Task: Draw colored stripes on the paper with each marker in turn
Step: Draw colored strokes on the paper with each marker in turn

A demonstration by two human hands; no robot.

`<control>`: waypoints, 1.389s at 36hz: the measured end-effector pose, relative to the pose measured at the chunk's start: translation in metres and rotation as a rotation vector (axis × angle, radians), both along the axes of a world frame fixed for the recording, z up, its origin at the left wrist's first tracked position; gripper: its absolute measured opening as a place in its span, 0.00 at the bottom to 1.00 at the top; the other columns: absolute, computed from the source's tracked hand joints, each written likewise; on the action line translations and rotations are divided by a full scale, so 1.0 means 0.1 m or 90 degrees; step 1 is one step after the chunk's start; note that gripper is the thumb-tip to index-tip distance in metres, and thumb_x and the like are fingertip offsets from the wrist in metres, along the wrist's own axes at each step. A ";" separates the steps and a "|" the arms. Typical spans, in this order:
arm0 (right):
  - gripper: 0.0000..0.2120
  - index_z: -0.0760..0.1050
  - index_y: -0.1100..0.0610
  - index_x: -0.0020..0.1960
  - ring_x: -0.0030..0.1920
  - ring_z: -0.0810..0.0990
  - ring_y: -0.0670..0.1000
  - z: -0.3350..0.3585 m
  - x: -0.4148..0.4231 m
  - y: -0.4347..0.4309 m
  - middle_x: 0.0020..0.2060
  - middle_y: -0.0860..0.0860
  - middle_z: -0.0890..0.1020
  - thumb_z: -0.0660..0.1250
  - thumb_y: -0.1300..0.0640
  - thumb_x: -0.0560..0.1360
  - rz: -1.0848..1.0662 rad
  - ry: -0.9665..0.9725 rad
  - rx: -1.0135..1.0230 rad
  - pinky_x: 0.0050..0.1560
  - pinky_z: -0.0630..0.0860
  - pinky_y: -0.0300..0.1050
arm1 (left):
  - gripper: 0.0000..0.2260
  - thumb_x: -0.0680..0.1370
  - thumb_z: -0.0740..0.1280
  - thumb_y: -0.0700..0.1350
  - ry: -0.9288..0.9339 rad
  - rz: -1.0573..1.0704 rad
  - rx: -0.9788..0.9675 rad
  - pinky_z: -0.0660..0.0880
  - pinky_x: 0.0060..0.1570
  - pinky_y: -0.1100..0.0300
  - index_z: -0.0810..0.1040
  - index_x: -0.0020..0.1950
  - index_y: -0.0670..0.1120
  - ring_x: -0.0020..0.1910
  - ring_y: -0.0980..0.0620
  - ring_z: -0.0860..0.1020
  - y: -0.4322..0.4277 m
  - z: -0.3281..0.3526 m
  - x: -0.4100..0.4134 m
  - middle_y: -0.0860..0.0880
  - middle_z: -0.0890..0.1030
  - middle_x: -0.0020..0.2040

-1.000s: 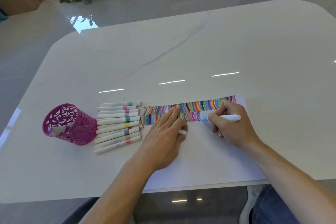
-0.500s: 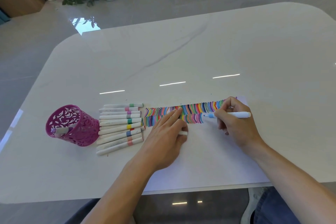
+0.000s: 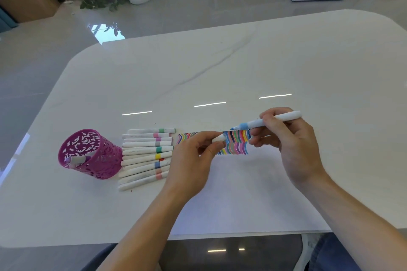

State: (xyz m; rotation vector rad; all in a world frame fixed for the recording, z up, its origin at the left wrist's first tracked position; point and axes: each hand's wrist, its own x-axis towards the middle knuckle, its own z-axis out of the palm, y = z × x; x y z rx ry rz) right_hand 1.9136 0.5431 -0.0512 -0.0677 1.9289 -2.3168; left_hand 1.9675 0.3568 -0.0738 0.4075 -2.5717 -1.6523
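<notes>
1. Now the right hand point(image 3: 293, 145) grips a white felt marker with a light-blue collar and tip point(image 3: 266, 122). Its fingers curl round the barrel, and the tip points left, held off the sheet above the far edge of the drawing.
2. Meanwhile the left hand point(image 3: 196, 160) pinches a small white marker cap point(image 3: 219, 138) between thumb and forefinger. Cap and tip are near each other but apart.
3. Under both hands lies the white sheet of paper point(image 3: 242, 193) on the white marble-look table point(image 3: 264, 61). A band of wavy multicoloured stripes point(image 3: 235, 143) runs along the sheet's far edge, partly hidden by the left hand.
4. To the left, a row of capped white markers with coloured bands point(image 3: 145, 156) lies just beside the paper. A magenta perforated pen cup point(image 3: 92, 154) stands next to them with one marker inside.
5. Judging by this, the blue stripe is drawn and capping comes next.
6. Several things could go wrong from here:
   - Neither hand presses the paper, so a brushing wrist could slide it.
   - A misaimed tip would ink the left fingers or the table.
   - A knuckle lowered onto fresh stripes could smear them.
   - A loosely seated cap would let the tip dry.
</notes>
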 end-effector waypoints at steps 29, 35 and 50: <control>0.09 0.76 0.65 0.50 0.38 0.84 0.59 -0.19 0.11 -0.07 0.38 0.61 0.85 0.67 0.59 0.81 0.076 -0.009 0.023 0.43 0.83 0.52 | 0.07 0.79 0.67 0.46 0.114 -0.050 -0.118 0.74 0.41 0.51 0.84 0.53 0.52 0.39 0.51 0.76 0.07 -0.10 0.06 0.54 0.79 0.37; 0.09 0.76 0.66 0.51 0.38 0.86 0.59 -0.21 0.15 -0.10 0.38 0.59 0.86 0.67 0.58 0.80 0.076 -0.025 0.021 0.42 0.84 0.50 | 0.07 0.80 0.68 0.42 0.099 -0.058 -0.134 0.71 0.39 0.61 0.85 0.52 0.51 0.39 0.53 0.76 0.04 -0.07 0.08 0.57 0.79 0.37; 0.13 0.83 0.62 0.51 0.37 0.83 0.54 -0.23 0.14 -0.19 0.40 0.59 0.85 0.74 0.55 0.71 0.134 -0.152 -0.011 0.39 0.78 0.45 | 0.06 0.78 0.71 0.40 0.065 0.029 0.128 0.74 0.42 0.62 0.85 0.50 0.51 0.41 0.56 0.78 -0.20 0.19 0.07 0.53 0.83 0.42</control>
